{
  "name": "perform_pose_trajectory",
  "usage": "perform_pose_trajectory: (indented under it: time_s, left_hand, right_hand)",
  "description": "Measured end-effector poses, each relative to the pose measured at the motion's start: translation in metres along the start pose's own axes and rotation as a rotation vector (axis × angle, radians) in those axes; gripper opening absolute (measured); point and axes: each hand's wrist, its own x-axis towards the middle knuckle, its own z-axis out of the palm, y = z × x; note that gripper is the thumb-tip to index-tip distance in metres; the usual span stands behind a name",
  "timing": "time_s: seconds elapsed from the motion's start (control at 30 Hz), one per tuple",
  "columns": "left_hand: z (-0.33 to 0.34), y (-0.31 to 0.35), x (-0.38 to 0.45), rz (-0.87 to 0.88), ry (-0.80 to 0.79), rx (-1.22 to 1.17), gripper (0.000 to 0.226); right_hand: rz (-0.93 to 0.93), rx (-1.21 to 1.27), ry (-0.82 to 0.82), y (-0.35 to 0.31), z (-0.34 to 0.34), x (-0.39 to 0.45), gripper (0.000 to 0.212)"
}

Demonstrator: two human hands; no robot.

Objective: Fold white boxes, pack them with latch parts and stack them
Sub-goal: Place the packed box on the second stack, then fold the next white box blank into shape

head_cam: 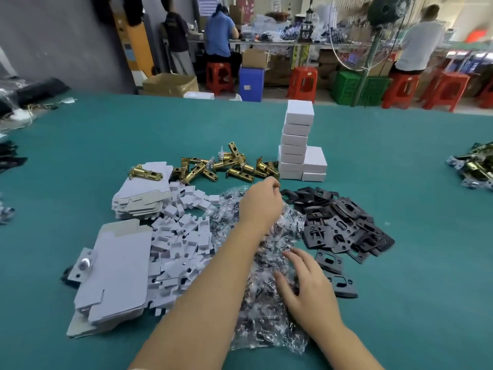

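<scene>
Head view, left hand, right hand on clear bags

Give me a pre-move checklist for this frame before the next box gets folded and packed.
1. Flat box blanks within reach: ok.
2. Brass latches available: ok.
3. Black plates available: ok.
4. Left hand free to take a blank: cannot tell, its fingers are curled over the clear small bags.
5. Right hand free: ok, fingers spread on the bags.
6. Stack of packed boxes straight: not ok, upper boxes sit offset.
</scene>
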Motion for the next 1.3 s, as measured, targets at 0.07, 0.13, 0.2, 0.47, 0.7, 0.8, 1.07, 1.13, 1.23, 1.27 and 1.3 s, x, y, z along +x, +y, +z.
perform_pose_trajectory:
  time_s: [0.07, 0.13, 0.2, 0.47, 0.7, 0.8, 1.07, 1.13, 1.23, 1.27, 1.3]
  left_hand:
    - [-0.023, -0.012, -0.004, -0.001, -0.016, 0.075, 0.023]
    - [-0.047, -0.032, -0.013, -0.031, -0.066, 0.082, 0.023]
    - [-0.075, -0.058, -0.026, -0.094, -0.105, 0.076, 0.023]
    - [-0.143, -0.152, -0.101, -0.360, 0.013, 0.754, 0.050]
    - [-0.140, -0.168, -0.120, -0.448, -0.033, 0.782, 0.059]
    - [-0.141, -0.164, -0.117, -0.444, -0.045, 0.764, 0.052]
    - [-0.141, -0.160, -0.113, -0.437, -0.041, 0.755, 0.035]
    - [-0.138, -0.159, -0.111, -0.447, -0.033, 0.762, 0.024]
    - [-0.135, -0.159, -0.109, -0.444, -0.045, 0.741, 0.014]
    - [-0.135, -0.159, -0.108, -0.441, -0.052, 0.740, 0.013]
    - [-0.135, -0.159, -0.107, -0.439, -0.060, 0.743, 0.013]
  right_hand:
    - [-0.017, -0.010, 0.021, 0.002, 0.000, 0.001, 0.063]
    - [-0.010, -0.007, 0.023, 0.003, 0.001, 0.001, 0.062]
    - [-0.001, -0.006, 0.024, 0.005, 0.002, 0.002, 0.054]
    - [0.019, 0.059, 0.055, 0.007, 0.001, 0.002, 0.031]
    - [0.048, 0.125, 0.077, 0.010, 0.001, -0.001, 0.032]
    - [0.057, 0.127, 0.076, 0.010, 0.001, 0.000, 0.034]
    - [0.068, 0.152, 0.099, 0.012, 0.001, 0.000, 0.035]
    - [0.069, 0.158, 0.103, 0.012, 0.001, 0.001, 0.034]
    - [0.064, 0.149, 0.099, 0.013, 0.001, 0.001, 0.035]
    - [0.063, 0.151, 0.100, 0.013, 0.001, 0.000, 0.035]
    - [0.064, 0.155, 0.100, 0.013, 0.001, 0.000, 0.035]
